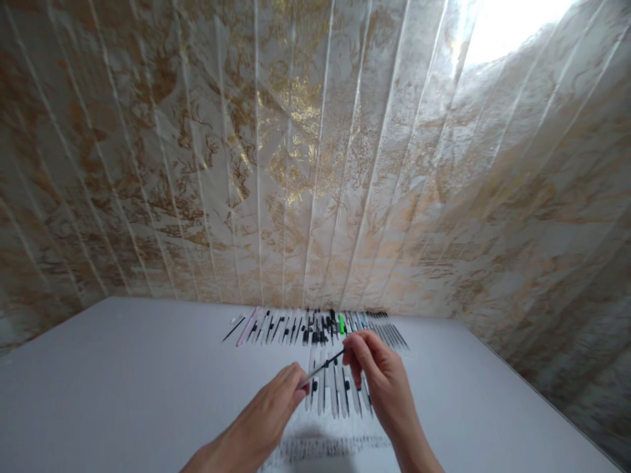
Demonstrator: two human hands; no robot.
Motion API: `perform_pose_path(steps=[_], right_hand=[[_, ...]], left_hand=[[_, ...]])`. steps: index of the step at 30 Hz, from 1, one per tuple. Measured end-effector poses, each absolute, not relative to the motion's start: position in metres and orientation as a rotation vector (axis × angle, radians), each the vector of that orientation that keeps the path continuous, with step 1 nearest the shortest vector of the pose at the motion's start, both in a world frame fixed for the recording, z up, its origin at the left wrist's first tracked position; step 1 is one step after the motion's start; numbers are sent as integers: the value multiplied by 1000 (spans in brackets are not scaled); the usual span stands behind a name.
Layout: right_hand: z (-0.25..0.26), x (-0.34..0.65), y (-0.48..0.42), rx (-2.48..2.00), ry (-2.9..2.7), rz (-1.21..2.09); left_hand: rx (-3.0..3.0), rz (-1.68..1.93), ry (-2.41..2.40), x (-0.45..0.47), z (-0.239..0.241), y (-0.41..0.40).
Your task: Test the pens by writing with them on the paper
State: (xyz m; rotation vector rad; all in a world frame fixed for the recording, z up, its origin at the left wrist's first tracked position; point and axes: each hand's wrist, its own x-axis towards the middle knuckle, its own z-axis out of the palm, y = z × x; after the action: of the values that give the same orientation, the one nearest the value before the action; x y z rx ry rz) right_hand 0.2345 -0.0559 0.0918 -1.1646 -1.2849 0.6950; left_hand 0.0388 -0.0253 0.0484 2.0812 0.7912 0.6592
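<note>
Rows of small dark pieces (pixel 315 450), too blurred to identify, lie nearest the viewer on a white tabletop (pixel 123 387), partly under a soft shadow. Just beyond and to either side, two bare hands come in from the bottom edge. The left hand (pixel 275 404) has its thumb and fingers closed on the pale end of a slim pen (pixel 323 366); the right hand (pixel 380 371), a little higher and farther forward, pinches the pen's thin black end between thumb and fingertips. The hands are apart, with the pen slanting across the gap between them, rising from left to right and held above the table. Whether it is one piece or two fitted together cannot be told.

Behind and below the pen, partly hidden by the right hand, a short row of pale pen barrels with black clips (pixel 336 391) lies side by side, pointing away from the viewer. Farther off, past both hands, stretches a longer row of mostly black and clear pens (pixel 279 330), with a pink pen (pixel 247 327) near its left end, a bright green piece (pixel 341 324) right of its middle, and thin grey rods (pixel 395 335) at its right end. At the back hangs a pleated, gold-patterned curtain (pixel 296 164), glaring white at upper right.
</note>
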Motion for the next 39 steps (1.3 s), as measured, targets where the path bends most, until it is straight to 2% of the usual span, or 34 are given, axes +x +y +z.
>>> perform_pose_path(steps=[3, 8, 12, 15, 21, 26, 32, 39], right_hand=[[83, 227, -54, -1183, -1391, 766], [78, 209, -60, -1271, -1785, 404], [73, 191, -63, -1280, -1962, 108], [68, 184, -62, -1330, -1922, 26], [69, 185, -65, -1316, -1856, 24], [88, 203, -68, -1221, -1737, 338], [97, 218, -70, -1329, -1655, 634], [82, 213, -66, -1583, -1967, 287]], left_hand=[[1655, 725, 710, 42, 45, -25], [961, 843, 501, 47, 49, -25], [773, 879, 422, 47, 53, -27], [732, 870, 392, 48, 55, -32], [864, 833, 378, 51, 60, -38], [1285, 886, 629, 46, 50, -30], [1807, 746, 851, 37, 63, -27], [2241, 694, 874, 33, 77, -29]])
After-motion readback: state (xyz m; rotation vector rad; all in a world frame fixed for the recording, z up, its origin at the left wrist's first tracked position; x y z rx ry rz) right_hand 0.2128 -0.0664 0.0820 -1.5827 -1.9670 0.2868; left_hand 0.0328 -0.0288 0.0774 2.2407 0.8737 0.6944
